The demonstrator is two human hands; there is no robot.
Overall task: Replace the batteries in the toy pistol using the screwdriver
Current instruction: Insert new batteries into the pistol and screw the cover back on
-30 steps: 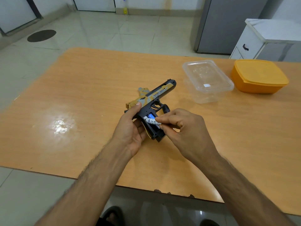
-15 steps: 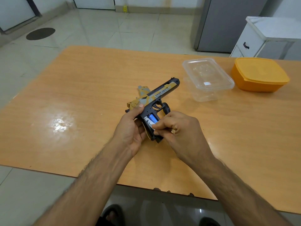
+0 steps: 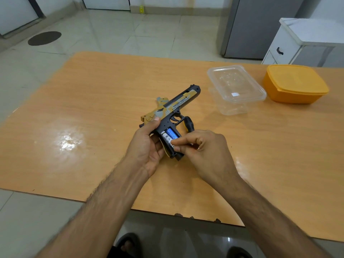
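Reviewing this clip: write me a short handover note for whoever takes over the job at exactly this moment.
Left hand grips the toy pistol by the grip, battery bay facing up and open.
Right hand pinches the white battery at its lower end, pressing it into the bay beside the blue battery.
Screwdriver lies on the table just behind the trigger guard.
Done: cover off, both batteries in the bay.
Left: seat the white battery fully, refit the cover, which I cannot pick out here, and screw it down.

Black-and-gold toy pistol (image 3: 173,110) tilted above the table, grip open showing batteries (image 3: 168,135); screwdriver (image 3: 189,123) beside it.
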